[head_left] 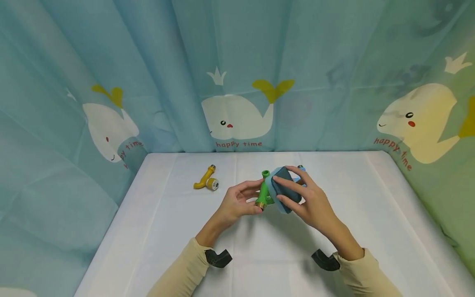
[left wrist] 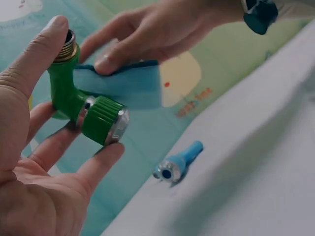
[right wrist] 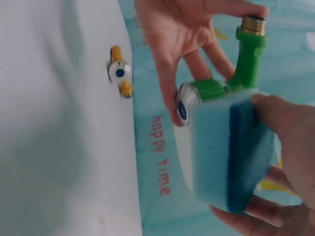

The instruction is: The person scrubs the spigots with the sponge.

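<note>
Behind, curtain reads "happy time"; hands hold green faucet, sponge.

Left hand and right hand raised together, fingers curled

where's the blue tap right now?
The blue tap lies on the white table, seen in the left wrist view below the raised green tap. In the head view it is mostly hidden behind the right hand and its sponge.
</note>
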{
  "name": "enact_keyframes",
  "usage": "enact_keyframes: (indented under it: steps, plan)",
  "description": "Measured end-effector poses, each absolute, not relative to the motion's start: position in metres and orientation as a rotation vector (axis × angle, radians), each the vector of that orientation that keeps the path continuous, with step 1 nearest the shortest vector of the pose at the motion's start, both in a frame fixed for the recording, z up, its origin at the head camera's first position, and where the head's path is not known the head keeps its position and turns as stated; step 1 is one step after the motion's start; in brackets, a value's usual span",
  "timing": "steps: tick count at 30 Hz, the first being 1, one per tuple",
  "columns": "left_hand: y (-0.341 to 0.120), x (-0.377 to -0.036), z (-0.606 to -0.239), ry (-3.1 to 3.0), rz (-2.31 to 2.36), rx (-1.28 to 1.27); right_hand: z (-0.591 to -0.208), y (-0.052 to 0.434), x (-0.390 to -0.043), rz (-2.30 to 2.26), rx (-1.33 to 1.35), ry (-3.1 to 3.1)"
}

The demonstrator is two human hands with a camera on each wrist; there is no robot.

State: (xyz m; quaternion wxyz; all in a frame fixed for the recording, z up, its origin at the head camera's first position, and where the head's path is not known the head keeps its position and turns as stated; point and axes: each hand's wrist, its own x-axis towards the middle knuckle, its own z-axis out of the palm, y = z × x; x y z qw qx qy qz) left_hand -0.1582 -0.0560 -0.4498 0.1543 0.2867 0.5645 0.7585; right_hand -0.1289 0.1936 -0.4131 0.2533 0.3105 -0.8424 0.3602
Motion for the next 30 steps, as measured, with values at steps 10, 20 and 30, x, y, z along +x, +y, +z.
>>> enact_keyframes:
  steps: [10, 20, 30]
  plan:
    - [-0.057, -0.158, -0.447, 1.473, 2.253, 0.797, -0.412, 0.181, -0.126, 0.94, 0.881, -2.176]
    - [-0.056, -0.156, -0.448, 1.436, 2.285, 0.776, -0.416, 0.181, -0.126, 0.958, 0.88, -2.179]
    - [-0.056, -0.155, -0.449, 1.432, 2.266, 0.862, -0.419, 0.192, -0.132, 1.101, 0.773, -2.214]
